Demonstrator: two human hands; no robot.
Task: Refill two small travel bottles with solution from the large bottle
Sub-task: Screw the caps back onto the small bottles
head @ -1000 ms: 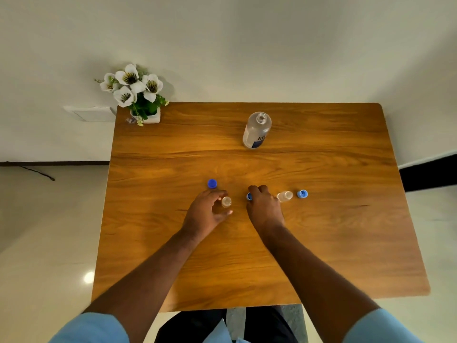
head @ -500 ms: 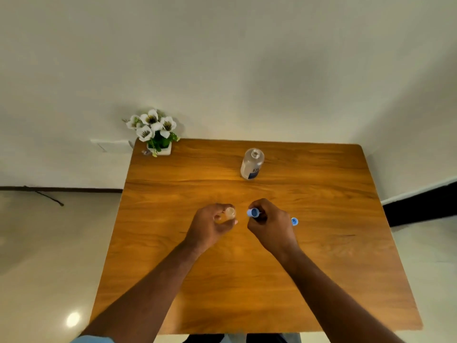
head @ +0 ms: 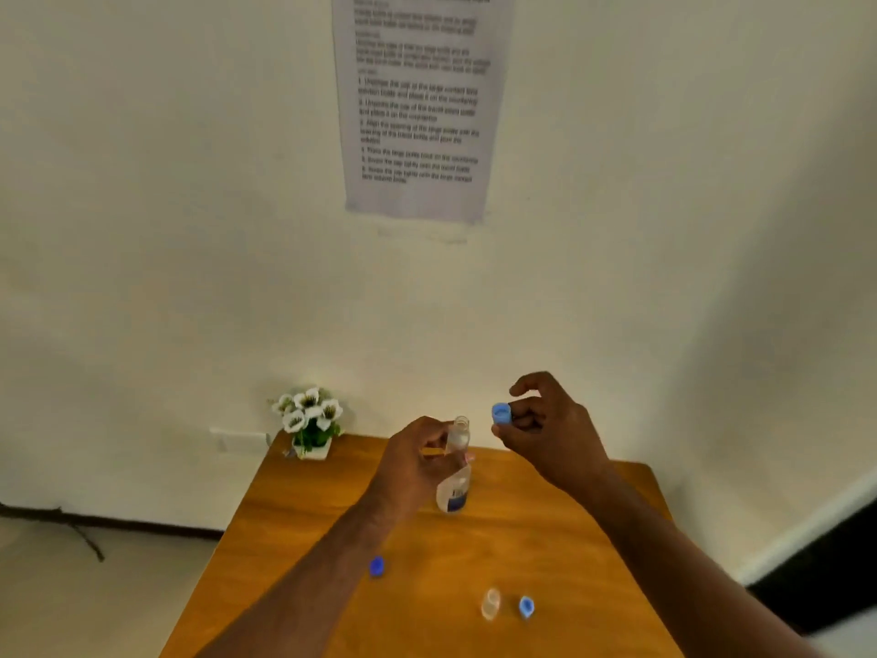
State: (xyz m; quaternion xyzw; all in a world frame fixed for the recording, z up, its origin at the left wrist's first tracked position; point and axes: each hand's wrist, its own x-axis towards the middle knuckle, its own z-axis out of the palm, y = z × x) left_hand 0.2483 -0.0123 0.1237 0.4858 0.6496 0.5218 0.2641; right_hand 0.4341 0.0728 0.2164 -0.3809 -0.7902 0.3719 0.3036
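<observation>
- The left hand is lifted above the tabletop, its grip closed round a small clear travel bottle pinched between thumb and fingers.
- That bottle stands upright, long axis vertical, open mouth toward 12 o'clock.
- The right hand hangs in the air at 3 o'clock of the held bottle, close by but apart from it. Its grip is closed on a light blue cap pinched at the fingertips, with the index finger raised and curled above.
- The cap's hollow side faces 9 o'clock, toward the bottle's mouth.
- The large bottle stands on the tabletop at 6 o'clock of the held bottle, partly hidden by the left hand; its long axis is roughly vertical and its blue label is low on the body.
- A second small travel bottle stands uncapped on the near tabletop, a light blue cap just beside it at 3 o'clock.
- A darker blue cap lies beside the left forearm.
- A flower pot sits at the tabletop's far-left corner.
- A printed sheet hangs on the wall; its text is blurred.
</observation>
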